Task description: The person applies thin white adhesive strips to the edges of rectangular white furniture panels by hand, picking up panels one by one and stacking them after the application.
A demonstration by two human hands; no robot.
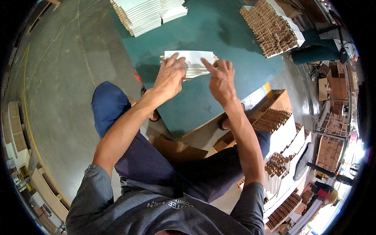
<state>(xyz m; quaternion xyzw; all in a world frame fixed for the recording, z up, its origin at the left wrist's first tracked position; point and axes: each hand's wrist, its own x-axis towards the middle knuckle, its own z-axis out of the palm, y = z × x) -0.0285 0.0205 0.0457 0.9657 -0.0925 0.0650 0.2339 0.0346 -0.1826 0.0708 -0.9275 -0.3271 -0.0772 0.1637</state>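
Observation:
A small bundle of white sheets [194,57] with pale wooden stick ends showing at both sides lies on the green tabletop [188,105]. The lower layers fan out toward me. My left hand [171,78] grips the left part of this bundle, its fingers bent over the top sheet and the thumb mostly hidden. On the other side is my right hand [222,81], slightly blurred. Its index finger reaches out over the right part of the top sheet, while the other fingers curl loosely beside the right stick end.
A stack of white sheets [147,15] stands at the far left of the table, and another with many stick ends [271,29] at the far right. More stacks [284,137] stand beside my right leg, next to a cardboard box [280,100]. A person [317,47] is beyond the table's right corner.

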